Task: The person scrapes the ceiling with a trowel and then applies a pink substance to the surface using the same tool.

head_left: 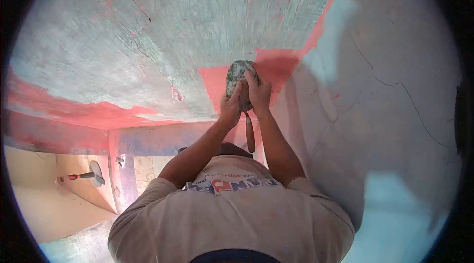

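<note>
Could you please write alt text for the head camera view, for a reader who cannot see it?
Both hands, left hand and right hand, press a grey-green plaster-caked trowel with a wooden handle against a pink, partly plastered surface. A second trowel rests on a ledge at lower left.

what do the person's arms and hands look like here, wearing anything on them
Both arms are bare from above the elbow down: no gloves, watch or bands visible. The left hand and right hand are ungloved. The only covering is the short sleeves of a light beige T-shirt, which carries a blue and red printed logo.
</note>
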